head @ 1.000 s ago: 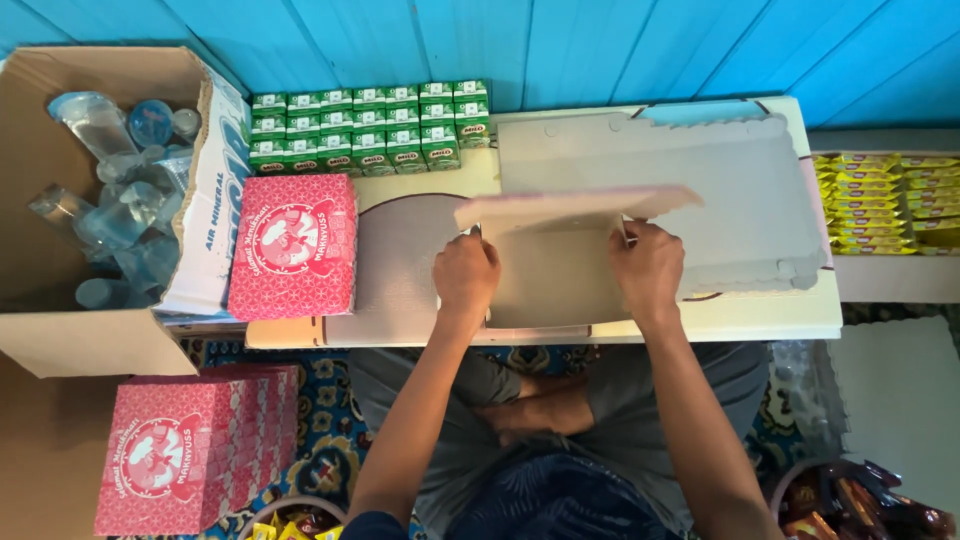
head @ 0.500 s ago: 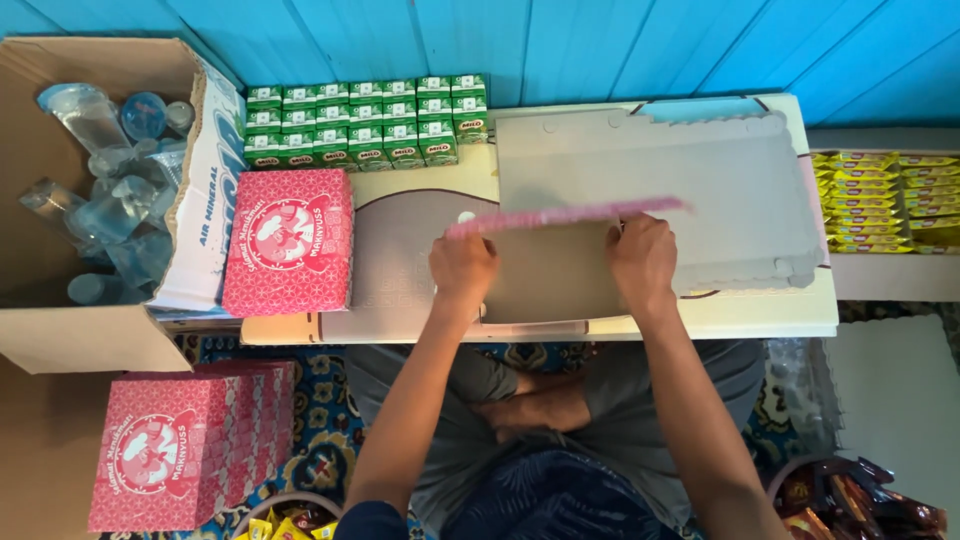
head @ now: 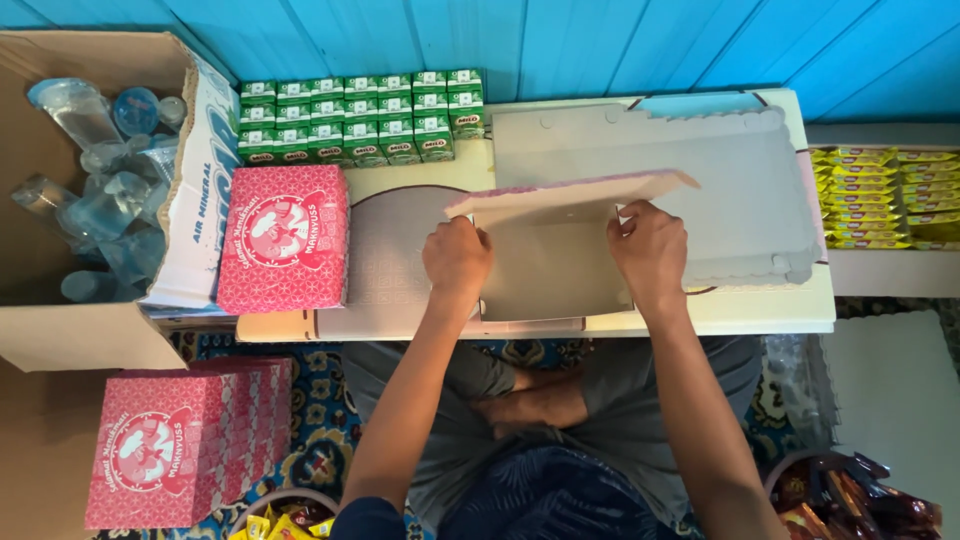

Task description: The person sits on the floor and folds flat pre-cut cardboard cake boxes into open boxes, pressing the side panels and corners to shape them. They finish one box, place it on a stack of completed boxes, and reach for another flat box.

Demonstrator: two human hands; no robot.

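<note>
We look down from above at our two bare hands working a flat piece of cardboard (head: 555, 260) on a low white table (head: 800, 310). The cardboard is grey on its inner face, with a pink patterned outer side showing along the raised flap at the top; that flap is folded up and tilts toward us. Our left hand (head: 457, 262) is curled shut and presses on the flap's left end, while our right hand (head: 650, 243) pinches the right end between thumb and fingers. The cardboard lies at the middle of the table, overlapping a larger flat grey sheet (head: 740, 190) with scalloped edges that spreads to the right. To the left on the table stands a finished pink box (head: 285, 252), closed, so its contents are hidden. Behind it, rows of small green drink cartons (head: 355, 118) line the blue wall (head: 600, 40). At far left, a big open brown carton (head: 60, 330) holds clear plastic water cups (head: 90, 190), jumbled together. Another pink box (head: 175, 445) sits on the patterned floor mat below. Yellow packets (head: 880, 195) are stacked on a shelf at far right.
</note>
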